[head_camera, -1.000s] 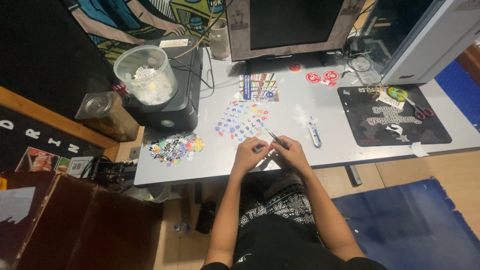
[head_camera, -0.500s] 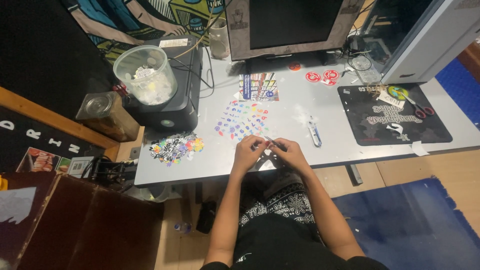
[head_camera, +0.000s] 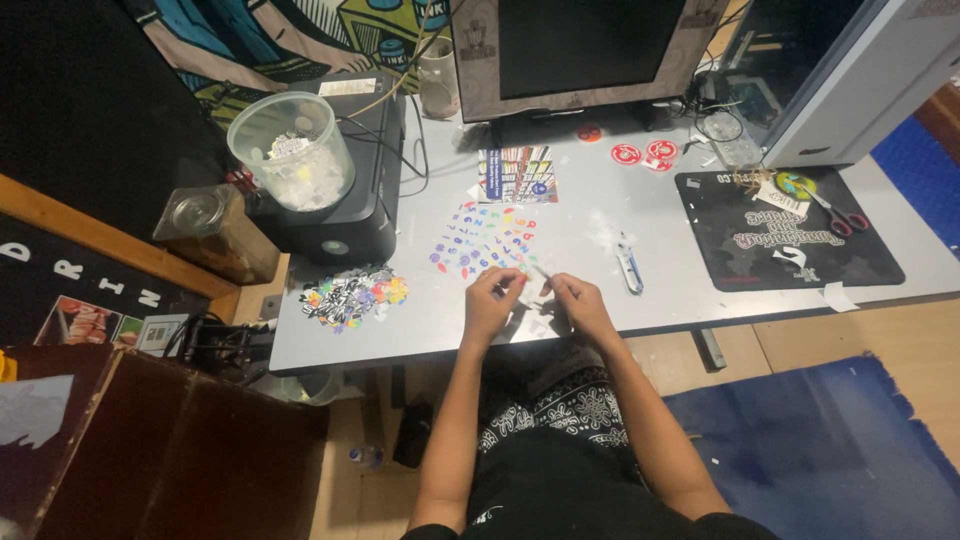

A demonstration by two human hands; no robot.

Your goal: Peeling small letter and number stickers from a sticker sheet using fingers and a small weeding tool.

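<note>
My left hand (head_camera: 490, 302) and my right hand (head_camera: 582, 305) are close together over the front edge of the grey desk (head_camera: 640, 300). The left hand's fingers pinch a small pale scrap of paper. The right hand holds a thin pointed tool (head_camera: 541, 272) whose tip points up and left toward the left hand's fingertips. Just beyond the hands lies a spread of small colourful stickers (head_camera: 485, 238). More pale scraps lie on the desk between and under the hands.
A heap of mixed stickers (head_camera: 350, 296) lies at the desk's left. Small snips (head_camera: 628, 268) rest right of the hands. A black mat (head_camera: 790, 235) carries scissors (head_camera: 838, 214). A plastic tub (head_camera: 290, 150) sits on a black printer (head_camera: 345, 225). A monitor (head_camera: 590, 50) stands behind.
Both hands stay together at the desk's front edge. The thin tool has shifted a little toward the left hand's fingertips.
</note>
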